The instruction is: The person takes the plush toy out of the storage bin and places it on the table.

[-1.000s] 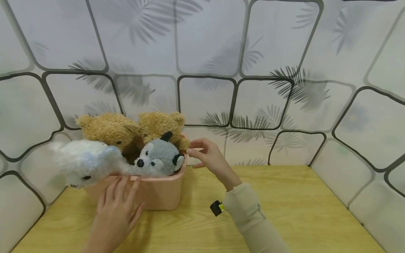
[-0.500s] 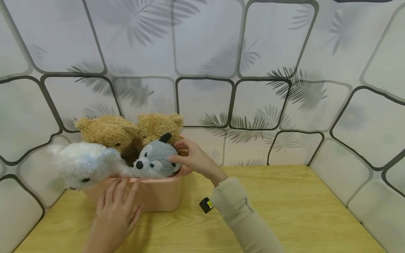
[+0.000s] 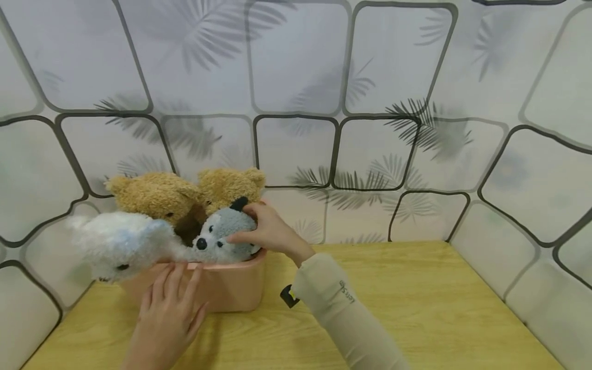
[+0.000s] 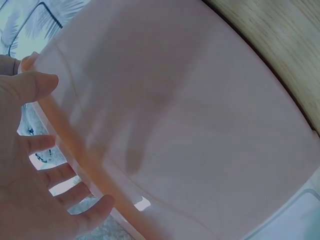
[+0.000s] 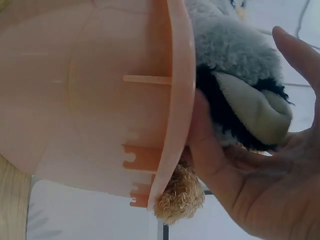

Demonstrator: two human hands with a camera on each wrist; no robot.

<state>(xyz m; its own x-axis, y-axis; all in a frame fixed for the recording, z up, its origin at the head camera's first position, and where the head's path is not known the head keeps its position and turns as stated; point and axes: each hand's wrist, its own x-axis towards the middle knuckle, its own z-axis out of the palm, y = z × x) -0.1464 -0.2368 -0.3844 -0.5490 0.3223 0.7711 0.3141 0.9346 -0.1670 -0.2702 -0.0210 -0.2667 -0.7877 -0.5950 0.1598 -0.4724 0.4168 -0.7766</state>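
A grey and white husky plush toy (image 3: 231,222) sits at the right end of a pink plastic bin (image 3: 231,288). Around its head my right hand (image 3: 273,231) is spread, the thumb over the face and the fingers by the dark ear (image 3: 239,203). In the right wrist view one finger lies between the bin's rim (image 5: 182,75) and the plush's pale-lined ear (image 5: 255,107). My left hand (image 3: 164,308) rests with extended fingers on the bin's front rim, below a fluffy white plush toy (image 3: 120,239) that leans out over the left end.
Two tan teddy bears (image 3: 152,198) stand in the bin's back half. The bin is on a wood-grain table (image 3: 370,303), close to a patterned backdrop (image 3: 296,149). A small black object (image 3: 289,296) is at my right sleeve.
My right hand has moved left from beside the bin onto the husky plush's head. The left hand stays on the front rim, and the view has shifted slightly.
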